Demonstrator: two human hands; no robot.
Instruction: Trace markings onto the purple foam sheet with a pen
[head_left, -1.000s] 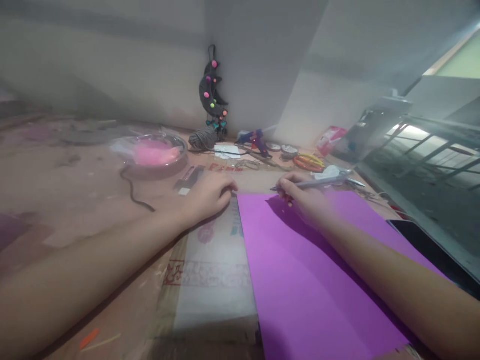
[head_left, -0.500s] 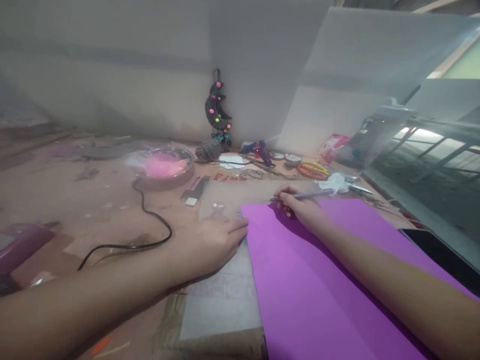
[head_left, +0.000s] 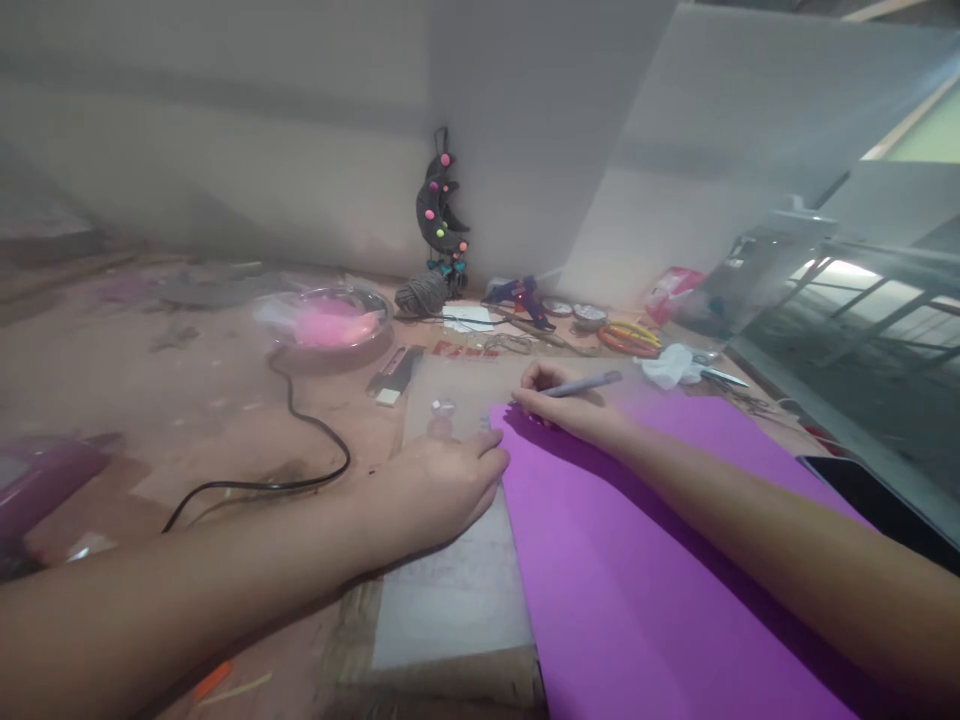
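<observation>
A large sheet of purple paper [head_left: 600, 560] lies over a whitish sheet [head_left: 442, 620] on the work table. My left hand [head_left: 442, 480] rests at the left edge of the purple paper, near its far corner. Its fingers are bent together with the tips on that edge; the undersides are hidden. In my right hand [head_left: 551, 400] is a slim greyish-purple pen [head_left: 589, 384], gripped as for writing. The pen's tip is close to the paper's far left corner; whether it touches cannot be made out. My right forearm crosses above the purple paper.
A utility knife [head_left: 397, 372], grey yarn ball [head_left: 421, 295], glue gun [head_left: 521, 297], orange-and-yellow-handled pliers [head_left: 630, 338] and scissors [head_left: 721, 374] lie behind. A clear bowl [head_left: 382, 325] holds pink material. A black cord [head_left: 330, 430] runs left; a phone [head_left: 870, 500] lies right.
My right hand has moved left with the pen, toward the paper's corner. My left hand has shifted slightly right, its fingers more bent at the paper's edge. The view has moved slightly.
</observation>
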